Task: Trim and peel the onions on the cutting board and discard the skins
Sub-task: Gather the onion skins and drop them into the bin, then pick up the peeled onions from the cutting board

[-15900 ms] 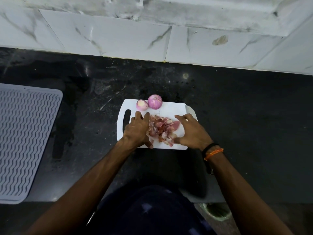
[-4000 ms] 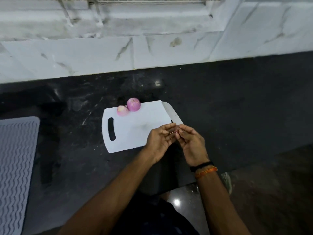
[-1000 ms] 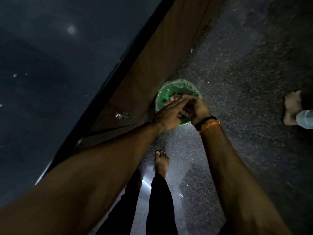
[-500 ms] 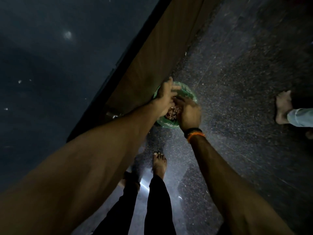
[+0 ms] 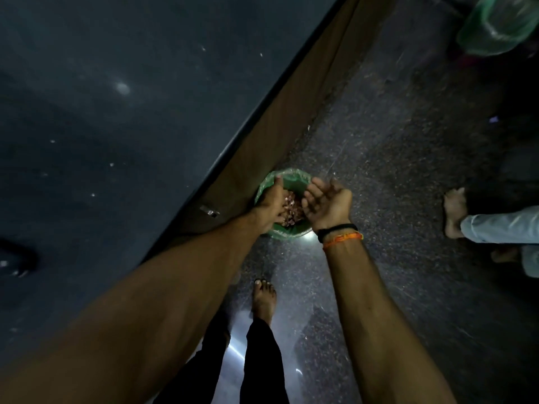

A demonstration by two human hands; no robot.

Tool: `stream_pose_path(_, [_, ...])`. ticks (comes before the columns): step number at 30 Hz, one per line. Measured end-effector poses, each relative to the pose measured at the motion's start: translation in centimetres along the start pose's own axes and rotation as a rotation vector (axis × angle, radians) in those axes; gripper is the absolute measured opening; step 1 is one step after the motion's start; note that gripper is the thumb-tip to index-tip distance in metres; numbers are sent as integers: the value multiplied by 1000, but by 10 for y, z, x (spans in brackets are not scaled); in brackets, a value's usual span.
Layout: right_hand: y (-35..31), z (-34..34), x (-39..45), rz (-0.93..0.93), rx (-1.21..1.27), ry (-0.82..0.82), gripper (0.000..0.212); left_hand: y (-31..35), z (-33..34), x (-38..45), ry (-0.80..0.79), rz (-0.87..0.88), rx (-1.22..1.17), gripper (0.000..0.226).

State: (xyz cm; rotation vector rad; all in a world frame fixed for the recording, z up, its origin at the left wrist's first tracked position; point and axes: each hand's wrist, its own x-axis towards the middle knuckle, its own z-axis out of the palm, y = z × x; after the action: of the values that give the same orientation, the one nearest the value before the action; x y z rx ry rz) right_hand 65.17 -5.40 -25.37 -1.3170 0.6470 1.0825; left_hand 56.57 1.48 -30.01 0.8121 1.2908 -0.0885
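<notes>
I look down at the floor beside the dark counter. A small bin lined with a green bag (image 5: 294,177) stands against the wooden cabinet front. Pinkish onion skins (image 5: 292,207) lie inside it. My left hand (image 5: 272,201) reaches over the bin's left rim, fingers pointing down into it. My right hand (image 5: 326,201) hovers over the right rim, palm turned up, fingers relaxed and holding nothing. The cutting board and the onions are out of view.
The black countertop (image 5: 116,112) fills the left; its edge runs diagonally. My bare foot (image 5: 264,298) stands below the bin. Another person's bare foot (image 5: 453,212) and light trouser leg are at the right. A second green bag (image 5: 498,24) sits top right.
My hands have parted over the bin since half a second ago. The right hand has turned palm up and moved right, and the skins now lie in the bin.
</notes>
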Motion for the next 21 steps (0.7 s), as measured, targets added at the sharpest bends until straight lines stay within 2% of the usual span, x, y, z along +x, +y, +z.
stream_pose_path(4, [-5,6,-29,91,240,-29,38,40,-3,-57,-101,46,-268,85])
stream_pose_path(10, [-18,26,-79,126,349,-160,32,77,-7,-128,-153,171,-407,84])
stream_pose_path(14, [-25,43,-123,52,289,-267,26,89,-21,-172,-159,245,-463,79])
stream_pose_path(18, [-27,64,-173,-58,199,-361,33,97,-38,-219,-194,331,-518,74])
stream_pose_path(21, [-15,89,-208,-146,90,-446,30,101,-64,-258,-192,406,-555,70])
